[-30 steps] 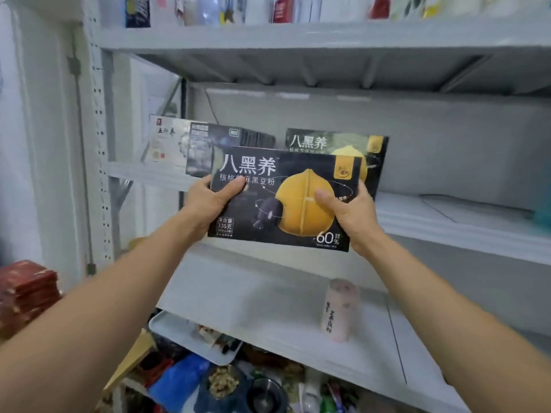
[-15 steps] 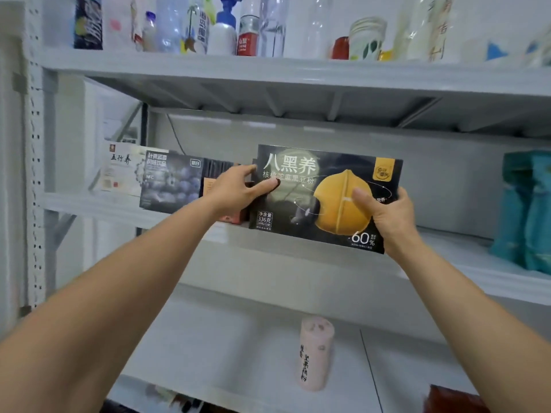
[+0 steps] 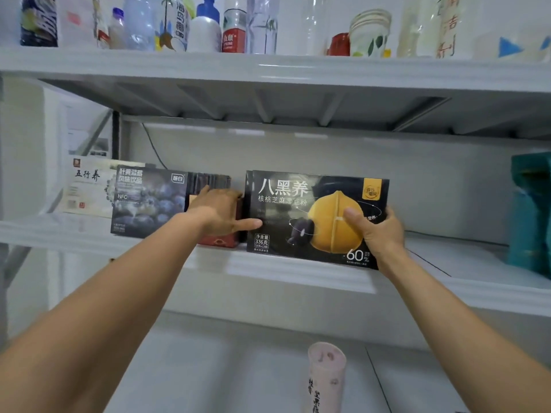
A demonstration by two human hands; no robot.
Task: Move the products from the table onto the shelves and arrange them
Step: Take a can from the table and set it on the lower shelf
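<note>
A black box with a yellow walnut picture stands upright on the middle shelf, right in front of a second box of the same kind. My right hand grips its right edge, thumb across the front. My left hand is just left of it with fingers straight. Its thumb tip touches the box's left edge, and its fingers lie against the dark red boxes beside it.
A blueberry box and a white box stand further left on the same shelf, and teal packages at its far right. Bottles and cups fill the top shelf. A pink cup stands on the lower shelf.
The black box went up and back onto the middle shelf and now stands there. My left hand let go of its left edge and shifted onto the red boxes.
</note>
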